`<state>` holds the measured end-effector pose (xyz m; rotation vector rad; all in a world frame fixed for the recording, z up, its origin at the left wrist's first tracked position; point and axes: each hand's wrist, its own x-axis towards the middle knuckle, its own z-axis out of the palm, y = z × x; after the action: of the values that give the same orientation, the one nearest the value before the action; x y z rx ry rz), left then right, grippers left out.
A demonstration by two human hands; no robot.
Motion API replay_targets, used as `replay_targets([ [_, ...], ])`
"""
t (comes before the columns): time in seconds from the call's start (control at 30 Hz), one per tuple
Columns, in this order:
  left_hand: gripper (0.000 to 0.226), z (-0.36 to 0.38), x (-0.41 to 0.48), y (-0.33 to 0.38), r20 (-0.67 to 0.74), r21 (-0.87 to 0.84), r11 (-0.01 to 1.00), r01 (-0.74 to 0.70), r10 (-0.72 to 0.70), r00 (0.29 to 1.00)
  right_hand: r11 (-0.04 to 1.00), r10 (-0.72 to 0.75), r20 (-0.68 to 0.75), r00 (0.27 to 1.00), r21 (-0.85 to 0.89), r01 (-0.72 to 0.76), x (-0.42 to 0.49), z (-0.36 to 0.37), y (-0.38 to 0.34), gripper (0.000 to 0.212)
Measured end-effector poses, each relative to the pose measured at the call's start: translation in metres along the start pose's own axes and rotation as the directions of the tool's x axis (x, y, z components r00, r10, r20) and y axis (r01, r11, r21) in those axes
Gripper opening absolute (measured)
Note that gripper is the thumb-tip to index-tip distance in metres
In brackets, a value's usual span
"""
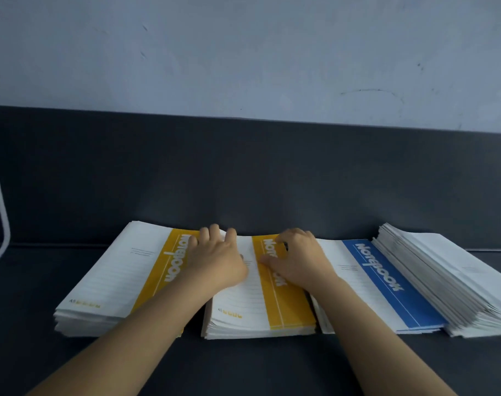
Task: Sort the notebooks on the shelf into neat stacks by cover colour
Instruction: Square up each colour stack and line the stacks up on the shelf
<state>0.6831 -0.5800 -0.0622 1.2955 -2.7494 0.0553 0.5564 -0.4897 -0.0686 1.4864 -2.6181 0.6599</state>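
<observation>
Middle yellow stack (245, 308), mid-shelf, both hands at its far edge.
Left hand (216, 260) and right hand (299, 260) curl fingers over the top covers; left yellow stack (115, 281) just beside, blue stack (386, 281) and fanned white pile (460, 284) rightward, on the dark shelf (243, 367). Probably best lifted evenly, then squared onto its yellow neighbour.

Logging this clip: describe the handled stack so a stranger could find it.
Four stacks line the dark shelf under the pale wall. Second from left is the yellow stack, between another yellow one and the blue stack. Only it has the left hand and right hand on it.
</observation>
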Motion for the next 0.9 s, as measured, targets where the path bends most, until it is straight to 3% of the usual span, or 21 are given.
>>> replay_targets([
  [0.07, 0.053, 0.001, 0.001, 0.001, 0.04, 0.016, 1.0, -0.019, 0.019, 0.999, 0.995, 0.029, 0.016, 0.999, 0.093, -0.03, -0.001, -0.006, 0.005, 0.05],
  [0.17, 0.048, -0.014, -0.001, 0.004, -0.052, 0.138, 0.988, -0.069, 0.077, 0.996, 0.952, 0.122, -0.046, 0.991, 0.286, -0.104, -0.001, -0.032, 0.017, 0.041],
  [0.23, 0.039, -0.021, -0.001, 0.016, -0.118, 0.033, 0.992, -0.123, 0.126, 0.985, 0.957, 0.143, -0.096, 0.985, 0.268, -0.113, 0.0, -0.052, 0.037, 0.036],
  [0.27, 0.034, -0.023, -0.002, 0.026, -0.122, -0.124, 0.983, -0.135, 0.12, 0.985, 0.965, 0.154, -0.104, 0.983, 0.229, -0.127, -0.001, -0.059, 0.05, 0.035],
  [0.33, 0.015, -0.027, -0.003, 0.056, -0.026, -0.433, 0.896, -0.096, 0.094, 0.995, 0.976, 0.199, -0.058, 0.978, 0.107, -0.192, -0.003, -0.067, 0.077, 0.036],
  [0.37, 0.003, -0.029, -0.002, 0.072, 0.048, -0.494, 0.866, -0.069, 0.106, 0.993, 0.976, 0.217, -0.008, 0.976, 0.033, -0.217, -0.005, -0.068, 0.091, 0.035],
  [0.47, 0.029, -0.029, 0.004, 0.119, 0.33, -0.446, 0.895, 0.032, 0.131, 0.935, 0.973, 0.232, 0.154, 0.961, -0.053, -0.226, -0.013, -0.06, 0.118, 0.023],
  [0.57, 0.037, -0.031, 0.006, 0.154, 0.378, -0.297, 0.955, 0.027, 0.091, 0.921, 0.988, 0.153, 0.152, 0.977, 0.003, -0.155, -0.017, -0.051, 0.128, 0.036],
  [0.67, 0.039, -0.029, 0.009, 0.168, 0.379, -0.316, 0.94, 0.125, 0.004, 0.926, 0.997, 0.079, 0.098, 0.992, 0.0, -0.079, -0.017, -0.049, 0.129, 0.049],
  [0.73, 0.041, -0.027, 0.014, 0.165, 0.424, -0.401, 0.88, 0.256, -0.07, 0.903, 0.999, 0.043, 0.079, 0.996, -0.028, -0.041, -0.017, -0.049, 0.132, 0.055],
  [0.8, 0.039, -0.024, 0.02, 0.158, 0.469, -0.554, 0.744, 0.373, -0.09, 0.878, 1.0, 0.02, 0.064, 0.998, -0.024, -0.018, -0.015, -0.048, 0.136, 0.055],
  [0.87, 0.03, -0.023, 0.022, 0.154, 0.474, -0.689, 0.581, 0.433, -0.091, 0.876, 1.0, 0.018, 0.061, 0.998, 0.01, -0.018, -0.012, -0.049, 0.139, 0.052],
  [0.9, 0.025, -0.021, 0.022, 0.153, 0.455, -0.72, 0.548, 0.425, -0.089, 0.886, 0.999, 0.026, 0.068, 0.997, 0.036, -0.028, -0.01, -0.05, 0.141, 0.049],
])
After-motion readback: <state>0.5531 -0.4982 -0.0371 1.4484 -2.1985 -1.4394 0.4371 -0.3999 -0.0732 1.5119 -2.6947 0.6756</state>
